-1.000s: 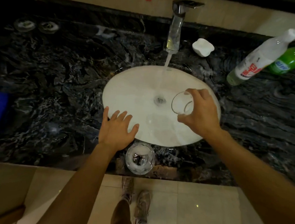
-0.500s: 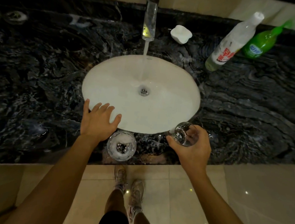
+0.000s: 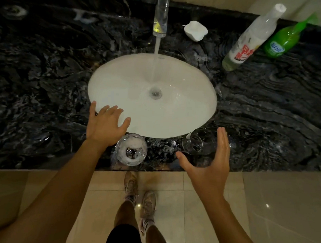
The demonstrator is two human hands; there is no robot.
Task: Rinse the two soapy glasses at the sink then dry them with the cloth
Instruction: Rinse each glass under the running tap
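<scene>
Right hand [image 3: 207,160] just set rinsed glass [image 3: 199,143] on counter [image 3: 47,79], fingers [image 3: 222,140] spread, empty; left hand [image 3: 105,126] flat, empty; soapy glass [image 3: 130,150] next

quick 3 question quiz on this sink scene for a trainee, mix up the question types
1. True or false: water runs from the tap into the basin.
2. Fill in: the right hand grips ____.
3. The foamy glass stands nearest to: A the left hand; B the tap; C the green bottle.
Key: 1 true; 2 nothing; 3 A.
</scene>
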